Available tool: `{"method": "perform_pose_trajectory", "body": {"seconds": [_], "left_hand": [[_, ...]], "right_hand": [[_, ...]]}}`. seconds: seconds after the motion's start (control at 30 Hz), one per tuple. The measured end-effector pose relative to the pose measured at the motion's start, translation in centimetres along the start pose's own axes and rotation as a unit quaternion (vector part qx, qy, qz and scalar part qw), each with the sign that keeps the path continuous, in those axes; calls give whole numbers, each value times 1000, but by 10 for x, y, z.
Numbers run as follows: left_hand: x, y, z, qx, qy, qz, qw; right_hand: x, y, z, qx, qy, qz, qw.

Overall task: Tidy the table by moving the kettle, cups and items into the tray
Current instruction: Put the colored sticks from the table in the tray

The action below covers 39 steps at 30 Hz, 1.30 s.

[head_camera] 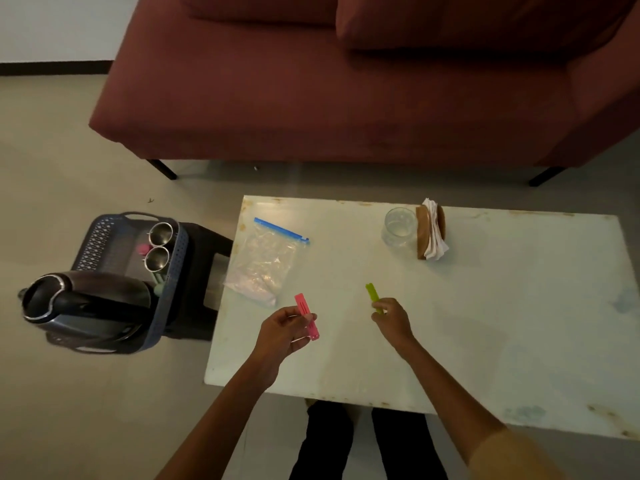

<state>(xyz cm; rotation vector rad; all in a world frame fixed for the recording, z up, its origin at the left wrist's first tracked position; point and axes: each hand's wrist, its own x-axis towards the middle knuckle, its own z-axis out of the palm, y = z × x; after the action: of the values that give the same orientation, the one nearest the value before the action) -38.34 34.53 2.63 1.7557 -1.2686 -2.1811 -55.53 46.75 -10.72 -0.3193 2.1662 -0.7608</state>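
The left hand [282,332] grips the pink plastic clip [307,317], the right hand [391,318] pinches the green plastic clip [372,296]: better carry both left into the grey perforated plastic tray [100,237].

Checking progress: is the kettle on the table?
No, the kettle sits in the tray beside the table.

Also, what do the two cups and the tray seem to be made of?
Cups: probably steel, polished; the rims and insides reflect light brightly. Tray: likely plastic, matte blue-grey; its wall is a moulded lattice of small holes.
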Motion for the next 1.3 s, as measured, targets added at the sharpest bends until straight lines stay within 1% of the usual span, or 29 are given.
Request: {"method": "perform_pose_trajectory", "body": {"seconds": [0.07, 0.13, 0.23, 0.3, 0.47, 0.67, 0.8, 0.97, 1.03, 1.13, 1.2, 1.3], "left_hand": [[-14, 11, -1, 22, -8, 15, 1000], [-32, 24, -2, 39, -19, 34, 998], [-65, 41, -6, 49, -50, 67, 995], [-85, 45, -10, 47, -70, 90, 992], [-122, 44, -25, 23, -82, 117, 989], [-150, 34, -27, -45, -81, 122, 988], [-165, 25, -21, -83, -59, 130, 986], [-180, 19, -8, -112, -37, 126, 985], [-186, 16, -2, -103, -34, 134, 985], [-195, 9, 9, -98, -17, 158, 982], [-200, 3, 14, -118, 13, 163, 979], [-206, -7, 17, -172, 53, 143, 973]], "right_hand": [[-43, -41, -14, 138, 10, -10, 990], [-91, -81, -30, 242, -12, -28, 970], [-153, -123, -44, 299, -56, -68, 950], [-183, -141, -45, 297, -74, -92, 948], [-224, -162, -39, 211, -54, -161, 963], [-242, -165, -27, 144, -30, -171, 974], [-250, -166, -38, 137, -74, -174, 972], [-258, -165, -65, 102, -144, -169, 970], [-262, -160, -72, 106, -157, -161, 969], [-270, -145, -78, 183, -164, -147, 958], [-277, -135, -79, 225, -163, -152, 949], [-288, -128, -76, 239, -162, -170, 942]]}}
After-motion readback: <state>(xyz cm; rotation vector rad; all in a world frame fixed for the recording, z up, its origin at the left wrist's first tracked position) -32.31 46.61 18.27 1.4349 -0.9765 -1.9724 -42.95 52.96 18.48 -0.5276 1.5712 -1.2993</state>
